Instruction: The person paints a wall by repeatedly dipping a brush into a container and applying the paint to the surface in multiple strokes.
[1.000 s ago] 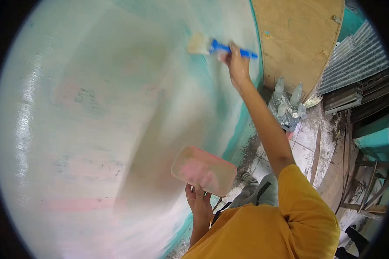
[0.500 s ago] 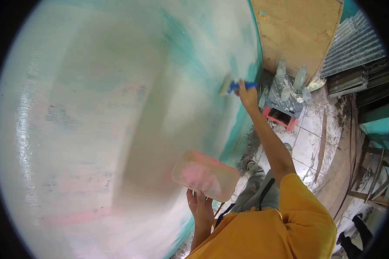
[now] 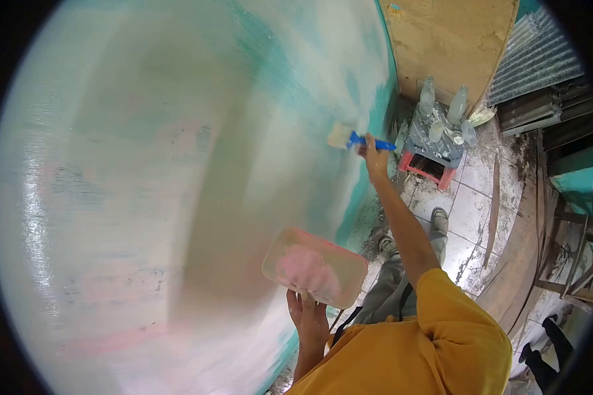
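Note:
My right hand (image 3: 373,157) is closed round the blue handle of a wide paintbrush (image 3: 341,135). Its pale bristles point left and overlap the large curved surface (image 3: 244,171), which carries streaky whitish, pink and turquoise paint. Low in the middle, my left hand (image 3: 308,317) grips the near rim of a shallow rectangular plastic tub (image 3: 349,266). Pink paint (image 3: 304,266) lies inside the tub, thickest toward its left half.
A grey-topped stool with red legs (image 3: 435,157) holds several cloudy bottles (image 3: 427,97). Behind it leans a brown board (image 3: 448,52). Corrugated sheets (image 3: 537,59) and a wooden frame (image 3: 573,263) stand right. Dirty white tiles (image 3: 464,197) cover the floor. Another person's dark-clad legs (image 3: 547,352) show lower right.
My right hand has shifted slightly downward with the paintbrush, whose bristles now show broader. The tub stays in my left hand, nearly in place. More of my right foot shows.

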Demonstrator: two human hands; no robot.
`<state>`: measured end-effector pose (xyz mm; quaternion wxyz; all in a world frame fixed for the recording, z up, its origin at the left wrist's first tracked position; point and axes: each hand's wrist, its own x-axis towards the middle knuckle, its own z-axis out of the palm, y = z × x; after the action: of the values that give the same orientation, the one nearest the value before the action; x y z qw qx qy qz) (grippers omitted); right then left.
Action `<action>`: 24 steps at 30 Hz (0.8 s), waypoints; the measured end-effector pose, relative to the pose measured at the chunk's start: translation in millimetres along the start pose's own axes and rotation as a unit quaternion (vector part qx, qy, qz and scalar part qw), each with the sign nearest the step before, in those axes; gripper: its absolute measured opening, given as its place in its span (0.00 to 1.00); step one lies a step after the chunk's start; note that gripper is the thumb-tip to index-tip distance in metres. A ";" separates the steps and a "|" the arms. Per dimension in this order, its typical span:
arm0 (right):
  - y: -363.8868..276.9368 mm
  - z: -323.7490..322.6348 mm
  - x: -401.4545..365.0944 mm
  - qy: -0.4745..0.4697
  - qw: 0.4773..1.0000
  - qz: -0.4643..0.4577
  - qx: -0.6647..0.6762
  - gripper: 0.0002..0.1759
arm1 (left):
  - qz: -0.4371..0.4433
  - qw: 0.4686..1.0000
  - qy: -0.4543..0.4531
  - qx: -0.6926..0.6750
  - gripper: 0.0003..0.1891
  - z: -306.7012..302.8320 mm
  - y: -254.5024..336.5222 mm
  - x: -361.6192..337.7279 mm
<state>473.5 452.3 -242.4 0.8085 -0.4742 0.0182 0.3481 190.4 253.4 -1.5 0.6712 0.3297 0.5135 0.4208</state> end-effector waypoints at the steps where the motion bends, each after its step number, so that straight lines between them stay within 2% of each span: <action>1: 18.8 -18.2 6.1 0.002 1.000 0.002 0.002 0.19 | -0.005 1.000 -0.001 0.010 0.30 -5.2 -3.1 0.9; 4: 33.3 -43.6 13.0 0.014 0.985 -0.001 -0.172 0.20 | -0.014 1.000 -0.001 0.021 0.31 -8.5 -4.4 0.4; 5: 32.9 -43.8 16.2 0.015 0.985 0.000 -0.172 0.20 | -0.016 1.000 0.001 0.019 0.31 -8.4 -4.2 -0.1; 7: 1.5 -25.6 9.2 -0.027 0.993 0.007 -0.113 0.21 | -0.012 0.999 -0.008 0.035 0.31 -11.0 -4.5 0.7; 11: -83.8 28.1 -7.0 -0.140 0.981 -0.078 -0.111 0.21 | -0.020 0.999 -0.003 0.031 0.32 -8.6 -4.2 1.7; 12: -106.2 36.5 -13.2 -0.138 0.981 -0.077 -0.113 0.21 | -0.022 0.999 -0.003 0.032 0.32 -10.0 -5.6 1.9; 14: -136.1 45.3 -21.8 -0.160 0.984 -0.063 0.043 0.19 | -0.024 0.999 -0.007 0.022 0.32 -13.7 -10.0 2.8; 15: -136.6 43.3 -21.5 -0.158 0.985 -0.061 0.042 0.19 | -0.026 0.999 -0.006 0.023 0.32 -15.0 -11.5 3.0; 17: -133.8 39.0 -19.7 -0.211 0.971 -0.068 0.094 0.18 | -0.018 0.997 -0.020 0.072 0.32 -15.3 -14.0 3.2; 18: -120.7 33.0 -17.2 -0.207 0.972 -0.066 0.093 0.18 | -0.021 0.997 -0.019 0.074 0.32 -14.5 -15.5 3.5; 20: -70.3 13.9 -7.6 -0.144 0.983 -0.006 0.117 0.21 | -0.025 0.999 -0.021 -0.004 0.32 -12.3 -19.5 7.4; 21: -41.5 0.4 -1.7 -0.141 0.983 -0.004 0.117 0.21 | -0.028 0.999 -0.020 -0.001 0.32 -13.7 -22.9 9.5; 23: 17.8 -33.2 7.9 -0.063 0.994 0.066 0.063 0.19 | -0.034 0.993 -0.013 0.109 0.33 -20.9 -30.7 11.2; 24: 38.6 -49.1 11.2 -0.063 0.994 0.068 0.064 0.19 | -0.035 0.993 -0.011 0.111 0.33 -23.1 -36.0 12.0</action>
<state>474.3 432.0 -302.6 0.8110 -0.3963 0.0220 0.4298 177.6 249.1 -43.7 0.6503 0.3886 0.5608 0.3341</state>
